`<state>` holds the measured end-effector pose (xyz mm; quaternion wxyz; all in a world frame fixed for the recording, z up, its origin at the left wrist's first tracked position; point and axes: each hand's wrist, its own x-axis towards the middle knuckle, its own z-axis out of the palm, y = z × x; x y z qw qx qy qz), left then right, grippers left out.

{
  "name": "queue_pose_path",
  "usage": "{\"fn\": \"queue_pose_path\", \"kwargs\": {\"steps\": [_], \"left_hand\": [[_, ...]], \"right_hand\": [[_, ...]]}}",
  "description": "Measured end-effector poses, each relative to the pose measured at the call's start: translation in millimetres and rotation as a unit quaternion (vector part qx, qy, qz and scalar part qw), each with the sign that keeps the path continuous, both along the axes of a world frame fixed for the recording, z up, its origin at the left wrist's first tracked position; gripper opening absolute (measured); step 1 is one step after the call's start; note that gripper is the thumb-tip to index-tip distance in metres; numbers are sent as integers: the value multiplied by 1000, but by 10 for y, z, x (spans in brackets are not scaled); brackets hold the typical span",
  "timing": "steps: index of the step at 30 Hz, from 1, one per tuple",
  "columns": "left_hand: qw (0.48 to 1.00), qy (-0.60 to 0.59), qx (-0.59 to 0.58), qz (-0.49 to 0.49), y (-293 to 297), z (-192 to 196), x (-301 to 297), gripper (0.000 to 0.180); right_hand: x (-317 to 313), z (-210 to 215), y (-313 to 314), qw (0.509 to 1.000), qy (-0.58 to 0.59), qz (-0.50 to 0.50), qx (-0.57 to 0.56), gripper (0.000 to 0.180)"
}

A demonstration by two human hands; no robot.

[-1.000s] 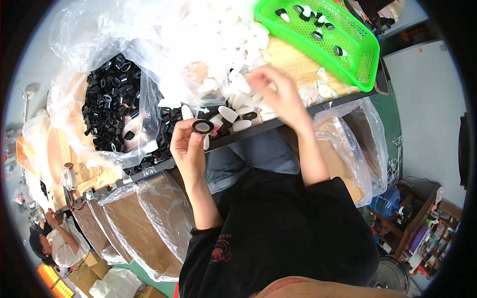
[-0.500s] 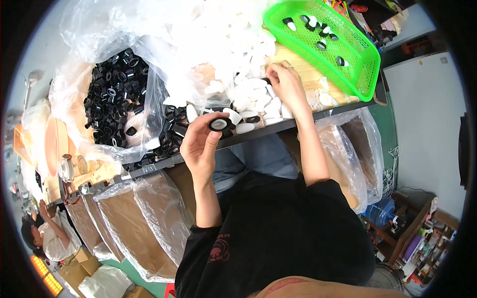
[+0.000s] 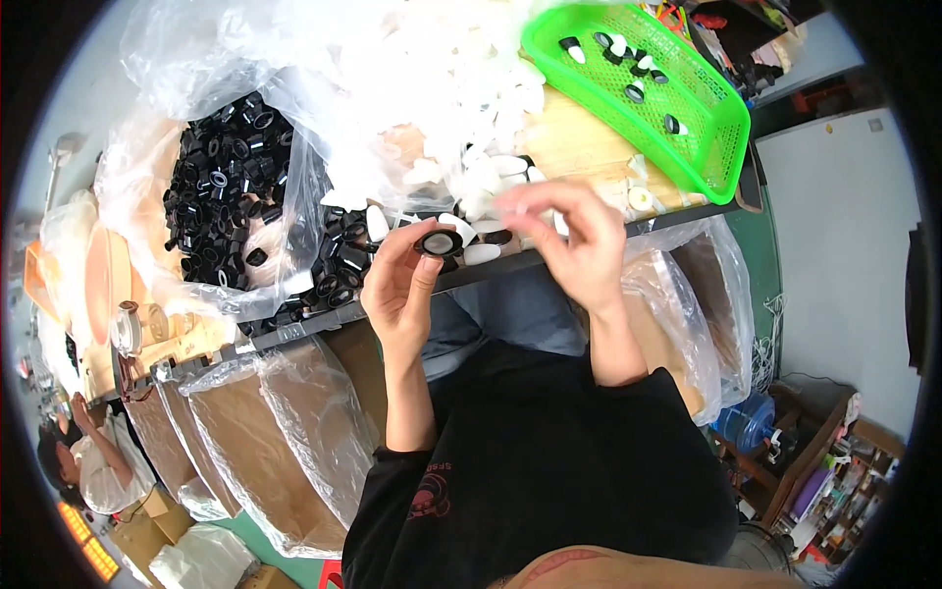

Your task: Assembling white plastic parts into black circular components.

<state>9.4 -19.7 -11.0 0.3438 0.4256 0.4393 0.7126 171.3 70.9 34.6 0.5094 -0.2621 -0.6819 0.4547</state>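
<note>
My left hand (image 3: 397, 294) pinches a black ring-shaped cap (image 3: 439, 242) with a pale centre between thumb and fingers, over the table's front edge. To its right, my right hand (image 3: 579, 240) is closed at the fingertips and smeared by motion; what it pinches, if anything, cannot be made out. Under and beyond the hands lie loose white oval plastic pieces (image 3: 482, 255). Black ring parts (image 3: 343, 257) are heaped left of my left hand.
A clear plastic bag (image 3: 312, 187) holds many black rings (image 3: 231, 187). At the far right, a green basket (image 3: 628, 118) contains several black-and-white assembled pieces (image 3: 572, 49). Plastic-lined boxes (image 3: 265, 422) stand below the table edge. Another person (image 3: 103, 461) sits at the far left.
My right hand has moved from among the white pieces near the basket, toward me and closer to my left hand. The left hand keeps the black cap, shifted slightly right.
</note>
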Motion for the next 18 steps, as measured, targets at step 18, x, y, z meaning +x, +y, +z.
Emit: {"fn": "queue_pose_path", "kwargs": {"steps": [18], "left_hand": [[998,63,3,27,9,123,117,25]], "right_hand": [[-180,13,-155,985,-46,-6,168,17]]}}
